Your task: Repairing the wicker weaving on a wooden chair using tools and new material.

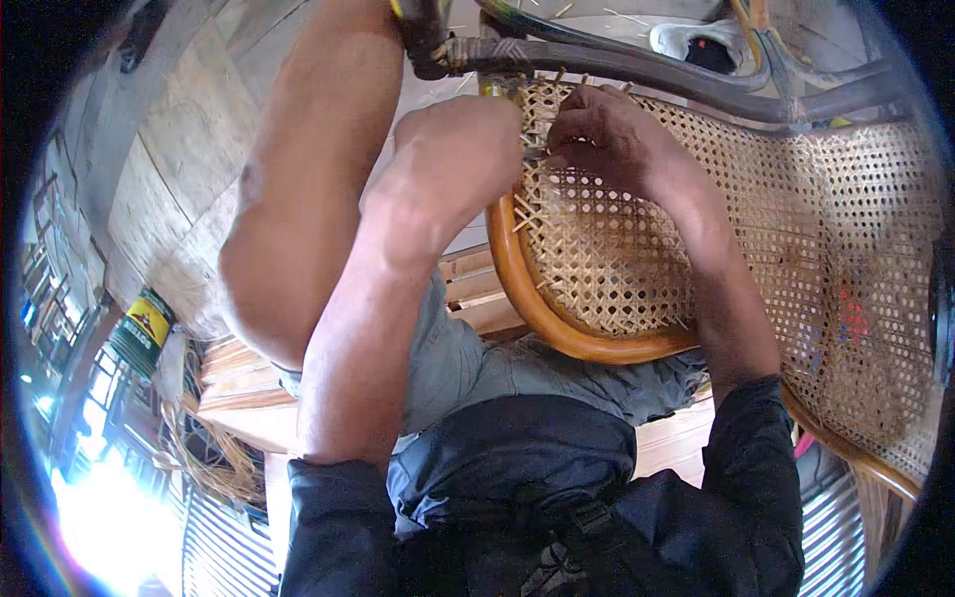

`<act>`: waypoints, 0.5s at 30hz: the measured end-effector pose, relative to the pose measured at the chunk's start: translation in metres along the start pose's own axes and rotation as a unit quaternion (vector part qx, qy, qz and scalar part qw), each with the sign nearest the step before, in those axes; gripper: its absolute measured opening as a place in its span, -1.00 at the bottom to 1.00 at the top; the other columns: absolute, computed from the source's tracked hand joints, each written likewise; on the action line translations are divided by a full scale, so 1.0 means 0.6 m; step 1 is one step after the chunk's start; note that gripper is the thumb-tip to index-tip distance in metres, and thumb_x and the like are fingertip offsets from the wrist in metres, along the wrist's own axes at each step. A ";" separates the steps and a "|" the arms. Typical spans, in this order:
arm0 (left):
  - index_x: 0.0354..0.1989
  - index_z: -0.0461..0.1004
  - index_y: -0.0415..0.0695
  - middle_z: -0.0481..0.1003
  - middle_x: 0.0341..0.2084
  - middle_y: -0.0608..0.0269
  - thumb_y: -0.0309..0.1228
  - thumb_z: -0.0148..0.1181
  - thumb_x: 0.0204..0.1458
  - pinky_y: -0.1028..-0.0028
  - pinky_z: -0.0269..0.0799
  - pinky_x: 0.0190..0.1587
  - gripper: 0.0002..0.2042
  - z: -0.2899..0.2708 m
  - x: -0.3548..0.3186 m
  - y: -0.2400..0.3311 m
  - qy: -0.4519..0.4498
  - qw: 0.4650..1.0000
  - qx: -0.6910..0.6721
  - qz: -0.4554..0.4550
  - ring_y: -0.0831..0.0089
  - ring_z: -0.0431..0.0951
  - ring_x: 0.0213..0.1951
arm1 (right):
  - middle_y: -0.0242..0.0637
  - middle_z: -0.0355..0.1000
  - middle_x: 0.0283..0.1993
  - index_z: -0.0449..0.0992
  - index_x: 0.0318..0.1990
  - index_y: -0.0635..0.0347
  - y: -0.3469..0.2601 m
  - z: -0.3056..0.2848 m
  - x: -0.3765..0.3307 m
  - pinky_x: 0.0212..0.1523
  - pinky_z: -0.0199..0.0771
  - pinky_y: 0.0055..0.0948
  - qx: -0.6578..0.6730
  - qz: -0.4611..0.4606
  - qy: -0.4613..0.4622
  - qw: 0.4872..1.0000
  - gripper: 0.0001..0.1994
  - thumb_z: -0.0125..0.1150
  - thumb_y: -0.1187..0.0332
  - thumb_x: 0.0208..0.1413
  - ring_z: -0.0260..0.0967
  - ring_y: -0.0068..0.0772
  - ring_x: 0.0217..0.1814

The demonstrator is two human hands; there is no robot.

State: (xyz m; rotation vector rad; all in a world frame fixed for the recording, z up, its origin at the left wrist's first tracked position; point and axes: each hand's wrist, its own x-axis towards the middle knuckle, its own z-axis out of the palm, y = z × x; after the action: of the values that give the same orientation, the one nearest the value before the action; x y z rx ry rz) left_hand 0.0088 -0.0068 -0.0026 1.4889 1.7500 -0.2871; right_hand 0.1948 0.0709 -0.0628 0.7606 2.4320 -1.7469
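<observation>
A woven cane chair panel (637, 259) with an open hexagonal mesh lies across my lap, bordered by a curved orange rattan rim (527, 298). My left hand (458, 159) is clenched at the panel's upper left edge, gripping a small tool or cane end whose tip shows between the hands. My right hand (607, 134) rests on the mesh beside it, fingers pinched on a thin cane strand (542, 159) at the weave. Loose strand ends stick out along the rim. A dark bent frame (617, 65) runs above both hands.
My bare knee (288, 229) rises at the left. Wooden planks (249, 383) and a bundle of loose cane strips (209, 453) lie lower left. A second woven panel (865, 298) extends right. A white shoe (696, 40) sits at the top.
</observation>
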 end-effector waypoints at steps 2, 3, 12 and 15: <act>-0.34 0.50 -0.18 0.50 -0.44 -0.07 -0.30 -0.04 -0.02 0.11 0.42 -0.24 -0.76 0.007 0.005 0.002 0.016 1.000 -0.027 0.001 -0.01 0.52 -0.32 | -0.19 0.34 -0.36 0.49 -0.36 0.22 -0.003 -0.001 0.007 -0.27 0.34 -0.33 0.034 0.048 -0.007 0.998 -0.86 0.26 0.41 -0.10 0.33 -0.19 -0.29; -0.34 0.50 -0.18 0.50 -0.44 -0.07 -0.30 -0.04 -0.02 0.11 0.42 -0.24 -0.76 0.006 0.007 0.005 0.020 0.999 -0.032 0.005 -0.01 0.52 -0.32 | -0.19 0.34 -0.36 0.49 -0.36 0.22 0.008 0.000 0.007 -0.27 0.34 -0.33 0.027 0.051 -0.008 0.998 -0.86 0.26 0.41 -0.10 0.33 -0.19 -0.29; -0.43 0.56 -0.24 0.54 -0.45 -0.06 -0.49 -0.03 -0.14 0.18 0.48 -0.34 -0.79 -0.010 -0.005 0.011 0.065 0.998 -0.013 0.007 0.07 0.58 -0.35 | -0.03 0.41 -0.47 0.47 -0.39 0.27 -0.026 -0.024 0.041 -0.40 0.34 -0.29 -0.168 0.079 -0.115 0.976 -0.86 0.13 0.38 -0.07 0.37 -0.18 -0.45; -0.42 0.57 -0.22 0.55 -0.43 -0.04 -0.47 -0.04 -0.12 0.21 0.49 -0.32 -0.78 -0.017 -0.011 0.021 0.081 0.996 0.005 0.037 0.10 0.59 -0.35 | -0.03 0.42 -0.44 0.48 -0.38 0.28 0.002 -0.016 0.046 -0.40 0.34 -0.31 -0.045 0.110 -0.035 0.992 -0.85 0.15 0.38 -0.08 0.38 -0.24 -0.44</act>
State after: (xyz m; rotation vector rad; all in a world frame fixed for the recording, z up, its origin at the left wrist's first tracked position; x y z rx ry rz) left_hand 0.0157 -0.0019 0.0124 1.6189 1.8168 -0.1410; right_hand 0.1736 0.0899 -0.0692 0.9010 2.2654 -1.5463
